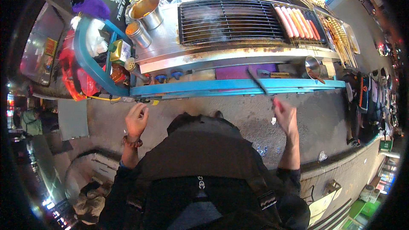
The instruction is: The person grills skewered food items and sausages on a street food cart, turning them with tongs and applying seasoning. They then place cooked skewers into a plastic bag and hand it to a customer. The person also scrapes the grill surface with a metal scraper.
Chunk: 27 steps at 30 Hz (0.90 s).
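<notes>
My right hand (286, 116) grips the red handle of a dark, slim tool (256, 81), blurred, perhaps a knife or tongs; it points over the blue rail of the food cart. At the left, my left hand (137, 119) hangs before the rail with curled fingers and nothing seen in it. Beyond the rail is a grill grate (228, 19) with faint smoke over it. Several sausages (295, 22) lie side by side at its right end. Skewers of food (340, 35) rest in a tray beside them. A metal cup (312, 67) stands on the lower shelf.
The blue rail (198, 87) runs between me and the grill. A steel pot (147, 11), a shaker with orange powder (138, 33) and an oil bottle (119, 51) stand at the left. A scraper (271, 74) lies on the shelf. Several people are at the far right.
</notes>
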### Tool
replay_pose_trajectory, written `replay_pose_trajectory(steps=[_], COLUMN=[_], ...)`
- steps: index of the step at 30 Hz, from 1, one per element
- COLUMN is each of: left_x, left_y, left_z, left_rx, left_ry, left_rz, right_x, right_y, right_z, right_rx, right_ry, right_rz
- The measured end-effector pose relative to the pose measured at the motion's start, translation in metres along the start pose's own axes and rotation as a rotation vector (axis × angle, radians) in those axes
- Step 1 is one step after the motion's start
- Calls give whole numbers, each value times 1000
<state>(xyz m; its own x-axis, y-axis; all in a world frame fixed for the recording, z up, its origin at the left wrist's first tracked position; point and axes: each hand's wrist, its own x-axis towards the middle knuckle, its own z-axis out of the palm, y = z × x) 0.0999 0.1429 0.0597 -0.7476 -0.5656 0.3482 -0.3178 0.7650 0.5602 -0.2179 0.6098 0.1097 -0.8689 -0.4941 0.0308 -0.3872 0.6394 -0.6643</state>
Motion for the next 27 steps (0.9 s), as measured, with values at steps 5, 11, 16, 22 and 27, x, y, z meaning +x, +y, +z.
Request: replay_pose_trajectory(steps=[5, 11, 16, 22, 27], left_x=[7, -21, -38, -33, -42], left_y=[-24, -46, -58, -54, -54], left_z=[-3, -8, -8, -16, -20], left_rx=[-31, -77, -55, -104, -12], left_ry=[-36, -34, -21, -32, 39], left_rz=[124, 12, -5, -9, 33], right_x=[123, 196, 186, 173, 190], right_y=[-111, -127, -171, -157, -118], right_z=[32, 116, 159, 154, 94], right_rx=[26, -548, -391, -371, -500], right_ry=[451, 403, 306, 292, 302], right_rz=[21, -56, -172, 1, 107])
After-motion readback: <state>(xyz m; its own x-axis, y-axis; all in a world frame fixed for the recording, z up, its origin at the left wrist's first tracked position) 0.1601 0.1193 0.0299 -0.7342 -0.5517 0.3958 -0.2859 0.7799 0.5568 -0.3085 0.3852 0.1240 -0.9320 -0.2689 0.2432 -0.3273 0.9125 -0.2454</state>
